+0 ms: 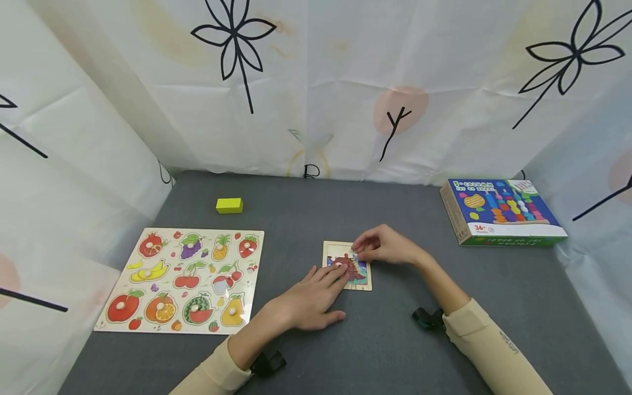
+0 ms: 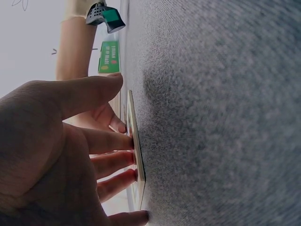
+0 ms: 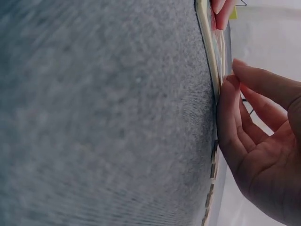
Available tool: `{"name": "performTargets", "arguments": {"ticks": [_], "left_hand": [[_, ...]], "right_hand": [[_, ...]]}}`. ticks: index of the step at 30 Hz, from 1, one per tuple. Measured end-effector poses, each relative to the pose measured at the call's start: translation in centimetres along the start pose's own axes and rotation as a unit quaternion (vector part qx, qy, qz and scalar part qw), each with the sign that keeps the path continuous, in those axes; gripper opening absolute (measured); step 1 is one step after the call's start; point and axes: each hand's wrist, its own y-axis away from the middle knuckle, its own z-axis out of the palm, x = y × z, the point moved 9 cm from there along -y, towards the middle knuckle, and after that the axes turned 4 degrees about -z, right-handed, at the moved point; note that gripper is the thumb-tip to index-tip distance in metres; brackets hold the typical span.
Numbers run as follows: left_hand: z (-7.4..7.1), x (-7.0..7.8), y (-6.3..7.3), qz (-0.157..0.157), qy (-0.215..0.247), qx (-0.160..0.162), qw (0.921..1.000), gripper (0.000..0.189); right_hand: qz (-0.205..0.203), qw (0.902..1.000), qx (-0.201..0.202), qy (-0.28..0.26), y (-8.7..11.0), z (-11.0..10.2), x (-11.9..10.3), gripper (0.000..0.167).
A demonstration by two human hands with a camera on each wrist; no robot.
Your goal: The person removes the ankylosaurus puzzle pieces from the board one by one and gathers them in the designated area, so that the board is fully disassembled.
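Note:
A small square wooden puzzle (image 1: 365, 282) with a reddish-brown dinosaur picture and pale frame lies flat on the grey table. My left hand (image 1: 316, 299) reaches over its lower left, straight fingertips resting on the picture. In the left wrist view, the left fingers (image 2: 113, 162) touch the board's face, the thumb held away from it. At the puzzle's upper right, my right hand (image 1: 387, 245) has curled fingers, thumb and index pinching a thin puzzle piece by the board. In the right wrist view, the right fingertips (image 3: 230, 84) meet beside the board's edge; most of the piece is hidden.
A fruit peg board (image 1: 207, 296) lies at the left, a yellow-green block (image 1: 229, 206) behind it. A boxed toy set (image 1: 503, 211) stands at the back right. Patterned white curtains (image 1: 340, 71) hang around the dark grey table (image 1: 395, 351).

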Motion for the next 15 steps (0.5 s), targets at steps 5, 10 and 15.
{"name": "performTargets", "arguments": {"ticks": [5,10,15], "left_hand": [[0.1,0.04,-0.03,-0.001,-0.003,-0.004,1.0,0.082],[0.08,0.09,-0.01,-0.002,-0.001,-0.006,1.0,0.082],[0.03,0.13,0.01,-0.002,-0.002,-0.003,1.0,0.081]], "right_hand": [[0.004,0.9995,0.004,0.031,-0.18,0.17,-0.1,0.019],[0.012,0.9975,0.012,0.069,-0.34,0.34,-0.31,0.012],[0.022,0.9961,0.019,0.083,-0.33,0.34,-0.41,0.009]]}}
